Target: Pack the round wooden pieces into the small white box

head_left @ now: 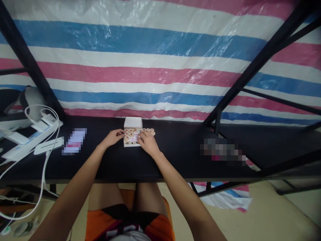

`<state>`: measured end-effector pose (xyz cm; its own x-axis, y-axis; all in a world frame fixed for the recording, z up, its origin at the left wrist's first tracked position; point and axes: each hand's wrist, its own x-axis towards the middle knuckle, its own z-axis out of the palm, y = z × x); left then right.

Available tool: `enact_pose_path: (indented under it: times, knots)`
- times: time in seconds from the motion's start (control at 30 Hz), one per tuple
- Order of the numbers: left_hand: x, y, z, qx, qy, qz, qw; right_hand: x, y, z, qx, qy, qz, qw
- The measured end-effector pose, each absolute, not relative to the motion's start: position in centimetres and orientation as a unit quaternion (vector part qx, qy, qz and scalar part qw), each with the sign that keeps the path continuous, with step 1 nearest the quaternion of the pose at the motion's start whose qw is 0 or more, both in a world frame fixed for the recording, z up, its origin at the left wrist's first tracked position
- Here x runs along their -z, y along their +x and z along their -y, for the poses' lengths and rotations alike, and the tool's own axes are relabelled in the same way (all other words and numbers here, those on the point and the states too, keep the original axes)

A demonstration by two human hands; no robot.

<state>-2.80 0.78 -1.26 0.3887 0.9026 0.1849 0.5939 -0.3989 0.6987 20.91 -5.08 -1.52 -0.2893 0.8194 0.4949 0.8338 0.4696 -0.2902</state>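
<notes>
A small box (132, 145) stands on the black desk, with round wooden Chinese chess pieces (130, 131) in it and a pale lined sheet (134, 137) showing among them. My left hand (113, 138) is at the box's left edge, fingers curled and closed; what lies between the fingertips is too small to make out. Over the right side of the box, my right hand (149, 143) bends its fingers together at the pieces and hides part of the box. Several more pieces (151, 131) lie in a row just beyond this hand. Behind the box is a white lid (133, 122).
On the left of the black desk (180, 164) are a blurred phone (74, 142), a white flat case (48, 146) and a power strip (32, 137) with looping white cables. A pixelated item (223, 150) lies at right. Black metal posts (250, 67) frame the striped sheet (150, 73).
</notes>
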Motion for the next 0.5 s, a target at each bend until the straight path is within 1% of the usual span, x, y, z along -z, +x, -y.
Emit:
enact_pose_path:
  times: [0.13,0.5]
  knots:
    - [1.1,-2.8,-0.7,-0.281,0.789,-0.474,0.273,1.4,18.6,5.9,0.005,-0.447,0.85,0.278]
    - [1.1,-2.8,-0.8,-0.276,0.794,-0.472,0.266,1.5,18.2,5.5,0.019,-0.447,0.852,0.27]
